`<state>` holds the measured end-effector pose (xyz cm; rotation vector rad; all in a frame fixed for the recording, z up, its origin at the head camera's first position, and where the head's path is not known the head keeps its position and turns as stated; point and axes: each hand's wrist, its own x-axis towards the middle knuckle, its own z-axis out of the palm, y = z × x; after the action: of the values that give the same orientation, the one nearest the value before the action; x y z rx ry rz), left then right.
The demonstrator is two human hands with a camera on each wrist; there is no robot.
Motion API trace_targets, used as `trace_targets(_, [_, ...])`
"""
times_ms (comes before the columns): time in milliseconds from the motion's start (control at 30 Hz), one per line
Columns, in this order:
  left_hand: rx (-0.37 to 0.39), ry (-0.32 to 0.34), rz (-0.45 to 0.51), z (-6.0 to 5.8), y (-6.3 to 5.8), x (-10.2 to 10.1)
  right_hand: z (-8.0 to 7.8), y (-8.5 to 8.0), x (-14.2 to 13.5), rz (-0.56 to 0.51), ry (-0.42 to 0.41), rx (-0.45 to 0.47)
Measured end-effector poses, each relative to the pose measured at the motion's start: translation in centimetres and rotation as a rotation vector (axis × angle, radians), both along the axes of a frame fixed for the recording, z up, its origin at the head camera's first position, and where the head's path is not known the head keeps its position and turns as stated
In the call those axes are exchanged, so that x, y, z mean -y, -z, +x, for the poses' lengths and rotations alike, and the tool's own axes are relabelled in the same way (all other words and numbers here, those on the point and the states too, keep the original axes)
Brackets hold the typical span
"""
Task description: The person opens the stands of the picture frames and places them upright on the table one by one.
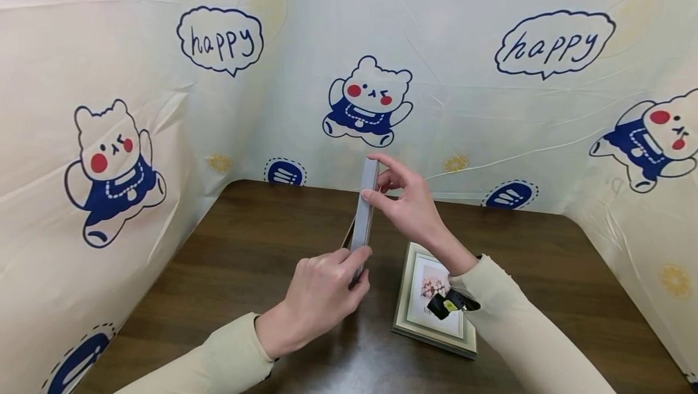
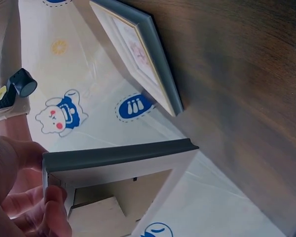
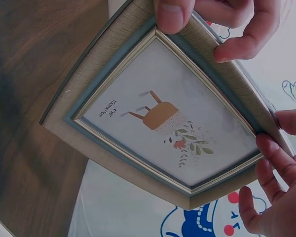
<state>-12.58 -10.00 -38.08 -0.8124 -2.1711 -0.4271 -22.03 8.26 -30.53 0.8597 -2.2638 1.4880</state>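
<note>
A photo frame [image 1: 364,203] stands nearly upright and edge-on above the table, between both hands. My left hand [image 1: 327,288] grips its lower near corner, thumb along the edge and fingers behind. At the upper part my right hand [image 1: 411,203] holds it by the edge, thumb on the near side and index finger over the top end. The right wrist view shows the front, a beige and blue-grey border round a plant-pot picture [image 3: 163,118]. The recessed back [image 2: 148,197] faces the left wrist view, with a stand flap [image 2: 96,217] partly out.
A second photo frame [image 1: 406,315], showing pink flowers, lies face up on the brown wooden table [image 1: 245,248], partly under the right forearm. A printed cloth [image 1: 463,109] with cartoon bears surrounds the table on the far side and both flanks.
</note>
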Motion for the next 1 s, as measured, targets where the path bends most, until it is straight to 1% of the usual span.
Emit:
trace_targets(200, [-0.042, 0.028, 0.006, -0.1, -0.1, -0.1, 0.3, -0.3, -0.2, -0.016, -0.012, 0.011])
trace_targets(367, [-0.069, 0.029, 0.002, -0.1, -0.3, -0.3, 0.4, -0.7, -0.5, -0.022, -0.006, 0.018])
trace_targets(700, [-0.026, 0.053, 0.009, -0.2, -0.4, -0.1, 0.5, -0.8, -0.6, -0.024, -0.005, -0.001])
trace_targets(800, [-0.033, 0.079, 0.042, -0.1, -0.5, -0.2, 0.5, -0.9, -0.7, -0.028, -0.006, 0.006])
trace_targets(867, [-0.043, 0.104, 0.077, -0.1, -0.9, -0.2, 0.5, -0.9, -0.7, -0.036, -0.008, 0.005])
trace_targets(933, [-0.059, 0.131, 0.132, -0.2, -1.3, -0.1, 0.4, -0.9, -0.8, -0.042, -0.01, 0.001])
trace_targets(1000, [-0.053, 0.146, 0.204, -0.6, -1.9, 0.1, 0.2, -0.9, -0.9, -0.048, -0.012, -0.004])
